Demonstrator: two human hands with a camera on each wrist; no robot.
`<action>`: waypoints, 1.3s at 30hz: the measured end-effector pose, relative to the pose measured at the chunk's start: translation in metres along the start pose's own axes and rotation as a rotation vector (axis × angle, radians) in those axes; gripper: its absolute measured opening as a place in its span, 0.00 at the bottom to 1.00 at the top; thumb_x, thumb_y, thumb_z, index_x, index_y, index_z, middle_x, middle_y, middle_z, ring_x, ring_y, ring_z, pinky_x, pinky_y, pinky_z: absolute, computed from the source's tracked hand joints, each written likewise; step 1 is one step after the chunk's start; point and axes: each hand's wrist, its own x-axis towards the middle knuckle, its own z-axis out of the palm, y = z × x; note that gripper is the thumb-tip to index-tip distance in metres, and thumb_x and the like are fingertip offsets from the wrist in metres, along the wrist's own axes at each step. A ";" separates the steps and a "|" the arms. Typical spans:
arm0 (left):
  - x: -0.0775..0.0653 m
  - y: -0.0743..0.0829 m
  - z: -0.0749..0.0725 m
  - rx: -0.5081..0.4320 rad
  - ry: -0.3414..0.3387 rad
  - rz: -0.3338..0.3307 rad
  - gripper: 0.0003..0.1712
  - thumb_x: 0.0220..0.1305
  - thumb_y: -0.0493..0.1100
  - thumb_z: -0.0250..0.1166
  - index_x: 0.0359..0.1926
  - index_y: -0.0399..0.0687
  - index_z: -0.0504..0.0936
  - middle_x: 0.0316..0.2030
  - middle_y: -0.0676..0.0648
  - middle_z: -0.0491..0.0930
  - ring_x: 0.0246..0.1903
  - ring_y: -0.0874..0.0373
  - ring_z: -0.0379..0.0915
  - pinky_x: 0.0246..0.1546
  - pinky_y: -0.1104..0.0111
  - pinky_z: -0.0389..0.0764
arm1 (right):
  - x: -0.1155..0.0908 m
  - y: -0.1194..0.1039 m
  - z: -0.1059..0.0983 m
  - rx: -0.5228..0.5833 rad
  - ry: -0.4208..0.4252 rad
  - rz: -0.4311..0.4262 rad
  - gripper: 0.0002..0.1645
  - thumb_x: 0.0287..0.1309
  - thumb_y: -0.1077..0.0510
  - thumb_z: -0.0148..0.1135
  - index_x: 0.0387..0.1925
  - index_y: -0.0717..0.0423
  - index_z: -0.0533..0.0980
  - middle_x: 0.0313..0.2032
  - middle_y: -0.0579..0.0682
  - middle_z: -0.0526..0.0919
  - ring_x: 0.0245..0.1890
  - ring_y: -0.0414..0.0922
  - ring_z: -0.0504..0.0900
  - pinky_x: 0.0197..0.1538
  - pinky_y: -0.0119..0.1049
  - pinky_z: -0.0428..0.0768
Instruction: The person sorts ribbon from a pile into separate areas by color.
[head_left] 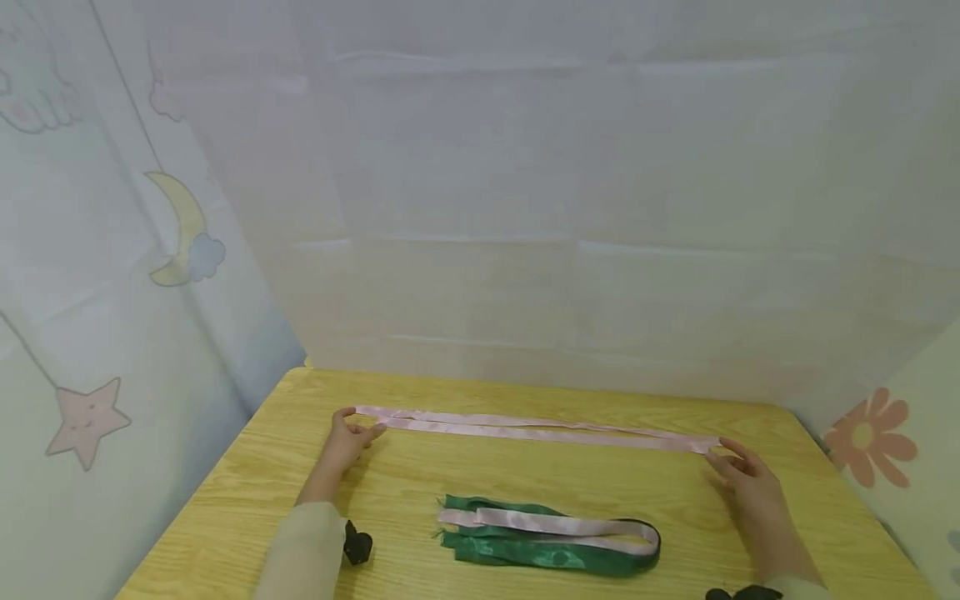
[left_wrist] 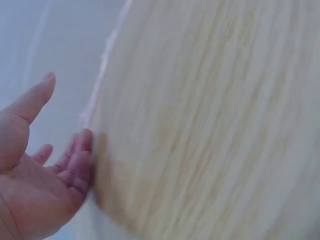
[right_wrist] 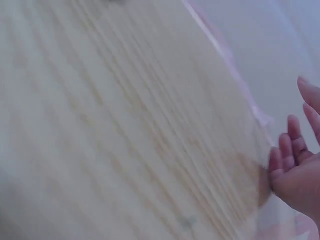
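Observation:
A long pink satin ribbon (head_left: pixel 525 432) lies stretched across the far part of the table in two close strands. My left hand (head_left: pixel 347 440) is at its left end, index finger and thumb spread apart, fingertips at the ribbon. At the right end my right hand (head_left: pixel 752 483) has its thumb and index finger beside the ribbon's edge. In the left wrist view the left hand (left_wrist: pixel 45 185) has thumb and fingers well apart, pinching nothing. The right wrist view likewise shows the right hand (right_wrist: pixel 300 175) with relaxed fingers, partly cut off.
Nearer me lies a folded bundle of green ribbon (head_left: pixel 547 555), with another folded pink ribbon (head_left: pixel 540 523) on it. The wooden table (head_left: pixel 247 483) has rounded far corners. Printed fabric (head_left: pixel 465 208) hangs behind and at both sides.

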 end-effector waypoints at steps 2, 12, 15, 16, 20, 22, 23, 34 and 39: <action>-0.007 0.008 -0.001 -0.059 -0.063 0.007 0.50 0.59 0.51 0.65 0.67 0.38 0.41 0.48 0.34 0.65 0.42 0.44 0.68 0.37 0.60 0.71 | -0.009 -0.005 -0.002 -0.004 -0.108 -0.090 0.35 0.62 0.48 0.57 0.67 0.49 0.57 0.44 0.38 0.67 0.38 0.31 0.67 0.37 0.25 0.71; -0.052 0.061 0.039 0.085 -0.315 0.394 0.13 0.61 0.41 0.63 0.45 0.41 0.77 0.32 0.49 0.73 0.30 0.55 0.66 0.27 0.66 0.70 | -0.044 -0.048 0.048 -0.235 -0.278 -0.332 0.26 0.61 0.52 0.59 0.57 0.60 0.70 0.42 0.50 0.74 0.41 0.38 0.72 0.41 0.35 0.72; -0.062 0.065 0.059 0.143 -0.453 0.467 0.09 0.63 0.41 0.62 0.41 0.43 0.81 0.30 0.53 0.75 0.29 0.58 0.67 0.28 0.69 0.71 | -0.049 -0.051 0.066 -0.287 -0.333 -0.372 0.22 0.58 0.53 0.61 0.51 0.61 0.74 0.38 0.49 0.76 0.38 0.39 0.73 0.38 0.33 0.74; -0.064 0.066 0.066 0.150 -0.497 0.473 0.08 0.63 0.41 0.62 0.41 0.44 0.81 0.31 0.53 0.75 0.29 0.59 0.68 0.28 0.69 0.71 | -0.051 -0.051 0.072 -0.297 -0.362 -0.390 0.21 0.58 0.54 0.61 0.50 0.62 0.75 0.37 0.50 0.77 0.37 0.39 0.73 0.37 0.33 0.74; -0.070 0.067 0.090 0.177 -0.623 0.451 0.07 0.62 0.42 0.62 0.40 0.50 0.83 0.31 0.56 0.76 0.29 0.62 0.69 0.29 0.70 0.73 | -0.058 -0.051 0.092 -0.334 -0.471 -0.440 0.16 0.57 0.55 0.62 0.44 0.60 0.78 0.38 0.53 0.77 0.37 0.38 0.72 0.36 0.33 0.72; -0.072 0.066 0.100 0.201 -0.649 0.440 0.08 0.60 0.43 0.64 0.41 0.50 0.84 0.30 0.57 0.76 0.29 0.64 0.70 0.29 0.70 0.73 | -0.062 -0.051 0.102 -0.364 -0.502 -0.461 0.13 0.57 0.55 0.62 0.42 0.58 0.79 0.38 0.53 0.77 0.38 0.39 0.72 0.37 0.35 0.69; -0.072 0.066 0.103 0.221 -0.652 0.436 0.08 0.60 0.43 0.64 0.41 0.50 0.84 0.30 0.58 0.75 0.29 0.64 0.70 0.30 0.71 0.73 | -0.063 -0.052 0.106 -0.386 -0.512 -0.474 0.12 0.57 0.55 0.63 0.41 0.57 0.79 0.37 0.51 0.77 0.38 0.40 0.71 0.38 0.37 0.68; -0.073 0.069 0.121 0.476 -0.600 0.533 0.07 0.55 0.52 0.68 0.28 0.56 0.81 0.27 0.59 0.69 0.26 0.67 0.65 0.26 0.73 0.71 | -0.074 -0.060 0.133 -0.493 -0.577 -0.553 0.12 0.55 0.51 0.64 0.39 0.51 0.80 0.35 0.44 0.76 0.38 0.46 0.70 0.41 0.49 0.73; -0.079 0.079 0.118 0.374 -0.631 0.533 0.08 0.56 0.49 0.68 0.25 0.55 0.79 0.25 0.59 0.71 0.24 0.67 0.65 0.25 0.73 0.70 | -0.074 -0.064 0.142 -0.462 -0.641 -0.546 0.16 0.55 0.50 0.64 0.43 0.53 0.78 0.40 0.45 0.78 0.45 0.51 0.72 0.45 0.54 0.72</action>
